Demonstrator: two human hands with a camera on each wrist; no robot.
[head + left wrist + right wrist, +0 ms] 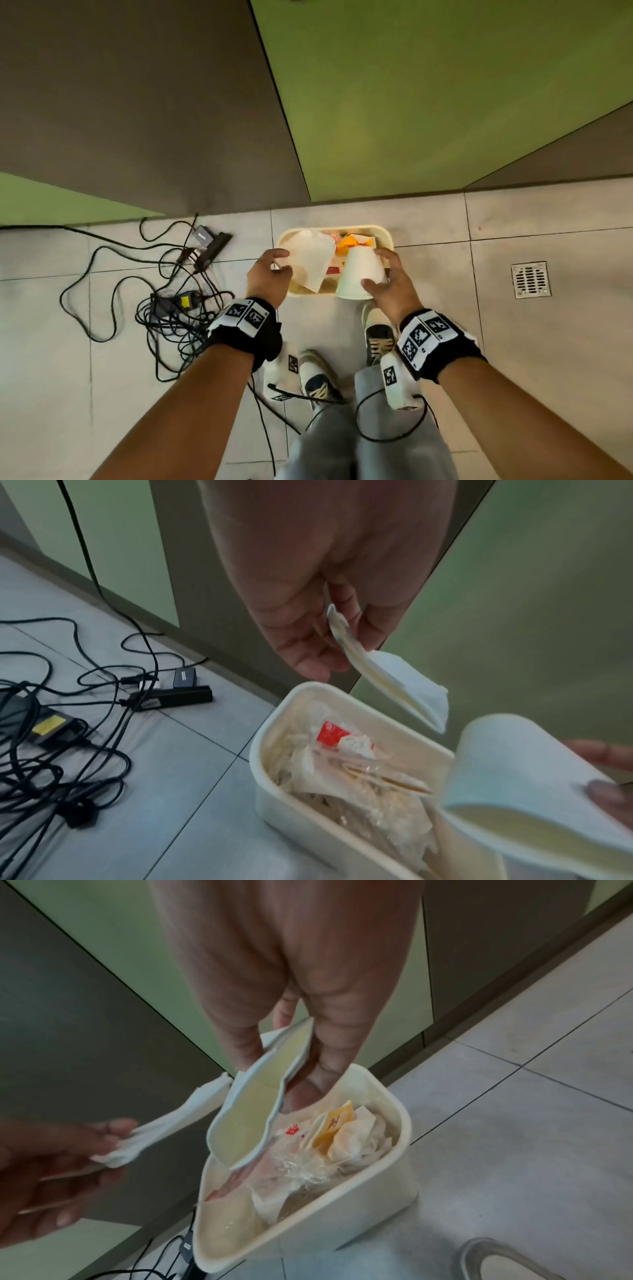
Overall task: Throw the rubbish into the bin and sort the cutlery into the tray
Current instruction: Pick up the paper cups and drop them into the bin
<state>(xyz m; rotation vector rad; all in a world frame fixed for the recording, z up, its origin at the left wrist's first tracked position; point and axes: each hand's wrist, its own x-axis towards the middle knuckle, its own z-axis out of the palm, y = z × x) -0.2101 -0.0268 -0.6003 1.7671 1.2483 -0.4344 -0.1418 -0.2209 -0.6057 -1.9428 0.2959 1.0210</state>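
A: What does the left hand [270, 274] have?

B: Its thumb and fingers pinch one edge of a flattened white paper wrapper [310, 257]. The wrapper hangs over the open top of the cream bin [388, 238], on its left side.

A: And the right hand [390, 284]?

B: It holds a crushed white paper cup [361, 274], thumb on the near side, fingers curled round the far side. The cup's rim points back toward the person. In the right wrist view the rim is plainly bent out of round. The cup is over the bin's right half, above the rim.

A: Are the two pieces touching?

B: From the head view they sit just beside each other; I cannot tell whether they meet.

A: What is in the bin?

B: Crumpled paper, clear plastic film, a yellow sachet [339, 1121] and a red-and-white packet [337, 737]. It is nearly full.

A: And around it?

B: The bin stands on pale floor tiles against a green and grey panel. To its left lies a tangle of black cables [164, 308] with a power strip [214, 250]. A floor drain [531, 279] sits well off to the right. The person's shoes are just behind the bin.
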